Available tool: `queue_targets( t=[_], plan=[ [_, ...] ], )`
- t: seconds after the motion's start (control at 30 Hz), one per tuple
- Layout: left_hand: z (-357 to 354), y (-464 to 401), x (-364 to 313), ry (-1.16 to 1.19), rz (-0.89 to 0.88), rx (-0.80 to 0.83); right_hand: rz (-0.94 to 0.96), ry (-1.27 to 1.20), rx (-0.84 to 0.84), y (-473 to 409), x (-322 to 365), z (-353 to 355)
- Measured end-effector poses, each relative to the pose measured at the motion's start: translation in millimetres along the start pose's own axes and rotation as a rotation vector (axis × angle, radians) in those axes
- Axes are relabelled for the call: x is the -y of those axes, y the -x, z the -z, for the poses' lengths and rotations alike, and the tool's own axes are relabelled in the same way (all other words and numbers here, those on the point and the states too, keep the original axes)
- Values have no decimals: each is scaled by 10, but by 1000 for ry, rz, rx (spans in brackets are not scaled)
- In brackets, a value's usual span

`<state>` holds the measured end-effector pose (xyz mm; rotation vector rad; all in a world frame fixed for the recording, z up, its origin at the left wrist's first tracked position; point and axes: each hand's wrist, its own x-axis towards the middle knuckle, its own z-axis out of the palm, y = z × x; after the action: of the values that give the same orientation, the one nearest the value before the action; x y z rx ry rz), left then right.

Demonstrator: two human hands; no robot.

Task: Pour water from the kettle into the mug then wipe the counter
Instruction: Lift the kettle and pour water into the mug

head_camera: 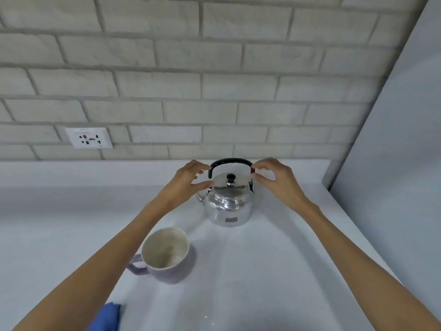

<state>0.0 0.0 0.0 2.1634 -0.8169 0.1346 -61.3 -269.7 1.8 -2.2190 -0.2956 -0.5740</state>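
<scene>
A shiny steel kettle (229, 206) with a black arched handle and a dark lid knob stands on the pale counter (274, 271), spout to the left. My left hand (188, 181) hovers at the handle's left end and my right hand (274, 179) at its right end, both with fingers spread and curled, at most brushing the handle. A lilac mug (164, 255) with a cream inside stands nearer me, left of the kettle, handle pointing left; it looks empty. A blue cloth (106, 317) lies at the bottom left, partly hidden by my left forearm.
A brick-pattern wall (167, 91) runs along the back of the counter, with a white power socket (89, 137) at the left. A grey panel (393, 163) closes off the right side.
</scene>
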Motion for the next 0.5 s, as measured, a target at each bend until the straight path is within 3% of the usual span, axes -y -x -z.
queue_targets(
  t=[0.2, 0.37, 0.5],
  plan=[
    [-210, -263, 103, 50, 92, 8, -138, -54, 95, -280, -197, -140],
    [-337, -469, 133, 57, 89, 23, -138, -229, 196, -522, -286, -270],
    [-457, -560, 124, 126, 106, -57, -134, -382, 182, -636, -344, -400]
  ],
)
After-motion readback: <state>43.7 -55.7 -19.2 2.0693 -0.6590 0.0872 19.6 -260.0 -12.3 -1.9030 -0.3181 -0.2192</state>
